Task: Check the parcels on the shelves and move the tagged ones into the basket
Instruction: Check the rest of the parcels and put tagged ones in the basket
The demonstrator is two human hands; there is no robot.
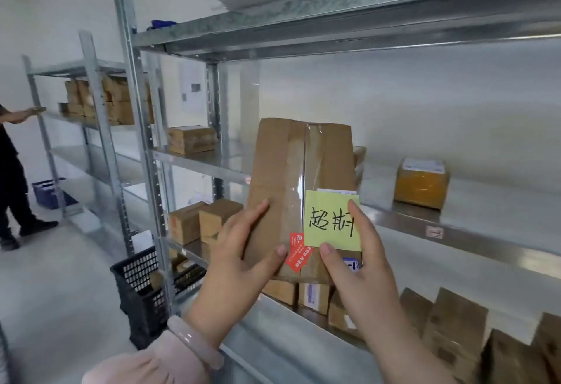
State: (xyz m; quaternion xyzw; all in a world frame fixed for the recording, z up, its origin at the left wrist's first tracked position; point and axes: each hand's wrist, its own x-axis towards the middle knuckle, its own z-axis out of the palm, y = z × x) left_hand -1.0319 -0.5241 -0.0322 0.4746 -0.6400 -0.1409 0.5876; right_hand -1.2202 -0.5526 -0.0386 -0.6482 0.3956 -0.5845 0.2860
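I hold a tall brown cardboard parcel (285,171) upright in front of the metal shelves (303,19). A yellow sticky note (331,219) with handwritten characters is stuck on its lower right, beside a red sticker (297,251). My left hand (243,250) grips the parcel's lower left edge. My right hand (355,256) grips its lower right, thumb at the note's bottom edge. A black plastic basket (139,286) stands on the floor to the lower left, with at least one brown parcel inside.
Several brown parcels sit on the shelf levels, and a yellow-wrapped box (422,183) stands on the middle shelf at right. A second shelf unit (91,80) with boxes stands at left, where another person (12,171) reaches. A blue crate (48,192) lies beyond.
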